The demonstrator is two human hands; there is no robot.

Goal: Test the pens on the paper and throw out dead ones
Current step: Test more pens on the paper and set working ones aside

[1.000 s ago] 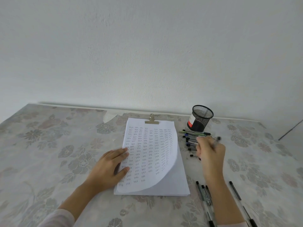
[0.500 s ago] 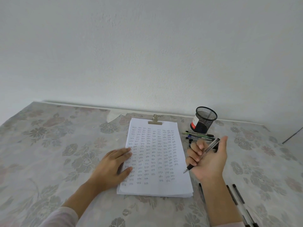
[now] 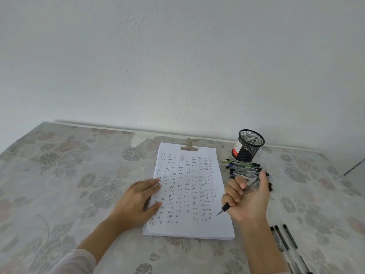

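From the head view, I took the step in hand to be the readying of one pen for its test mark. The right hand [image 3: 248, 200] was turned palm up just off the right edge of the paper [image 3: 187, 230]. Its fingers were curled round a clear-barrelled pen [image 3: 252, 182], and the thumb stood out straight behind. The pen's dark tip pointed down and to the left, at the sheet's right margin beside the lowest rows of writing. I could not tell whether it touched the sheet. The left hand [image 3: 138, 198] lay flat with straight fingers, pressing on the left edge of the stack, which was held at the top by a metal clip [image 3: 189, 146].

The sheet was covered in columns of small marks, with bare paper only along the bottom. A row of pens [image 3: 245, 168] lay just in front of a black mesh cup [image 3: 248, 146], partly behind the right hand. Three more dark pens [image 3: 282, 238] lay well apart from these, by the right forearm on the flowered tablecloth [image 3: 79, 175]. I could not tell which group had been tested.

As I judged it, the next move called for rolling the hand over into a writing grip. The tip would then go down on the bare strip for a short mark, and I would watch for ink. The left hand would need to hold the stack down meanwhile. I saw no bin for dead pens.
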